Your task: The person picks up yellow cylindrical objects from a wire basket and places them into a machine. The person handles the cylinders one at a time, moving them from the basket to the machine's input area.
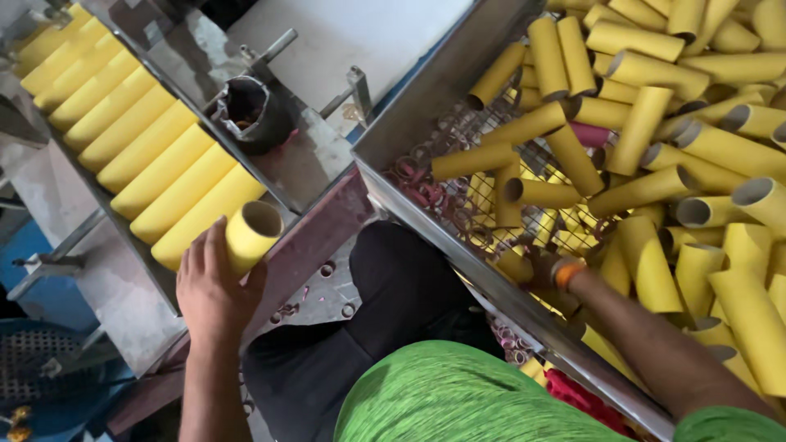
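My left hand grips a yellow cardboard tube by its near end, at the lower end of a row of yellow tubes lying side by side in a slanted metal tray. My right hand, with an orange band on the wrist, reaches down into a metal bin heaped with loose yellow tubes. Its fingers are buried among the tubes over a wire mesh floor, so what they hold is hidden.
A dark round cup stands on the metal ledge between tray and bin. Small red rings lie on the bin's mesh, and one pink tube is among the yellow ones. Blue machine parts are at the lower left. My lap sits below.
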